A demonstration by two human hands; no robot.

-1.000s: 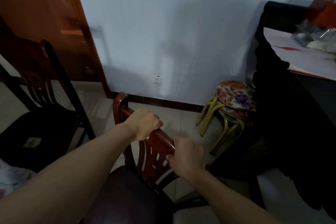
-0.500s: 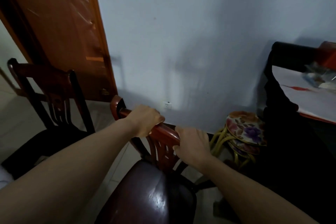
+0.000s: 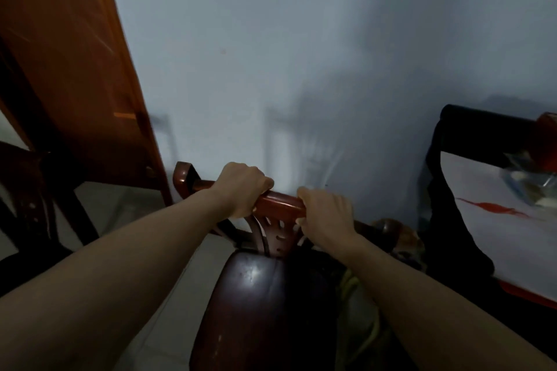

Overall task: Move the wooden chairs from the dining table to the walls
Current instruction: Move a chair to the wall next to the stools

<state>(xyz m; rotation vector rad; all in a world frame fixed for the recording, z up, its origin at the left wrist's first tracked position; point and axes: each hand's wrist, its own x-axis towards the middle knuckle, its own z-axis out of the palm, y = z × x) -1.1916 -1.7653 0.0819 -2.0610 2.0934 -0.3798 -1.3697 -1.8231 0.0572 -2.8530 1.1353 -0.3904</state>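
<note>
A reddish wooden chair (image 3: 280,206) with a dark glossy seat (image 3: 256,295) stands right in front of me, its back toward the pale wall (image 3: 301,69). My left hand (image 3: 241,187) grips the top rail left of centre. My right hand (image 3: 325,217) grips the same rail to the right of centre. A second dark wooden chair (image 3: 27,199) is at the left edge, blurred and partly cut off. The dining table (image 3: 494,220) with a white cover lies at the right.
A brown wooden door (image 3: 66,69) stands at the left next to the wall. Stacked yellow-legged stools (image 3: 401,238) sit low between the chair and the table, mostly hidden. Dark cloth (image 3: 449,220) hangs off the table's edge. Clutter (image 3: 530,181) lies on the table.
The chair has moved closer to the wall with both hands on its top rail. The view has tilted up, and the stools are now mostly hidden behind the chair.
</note>
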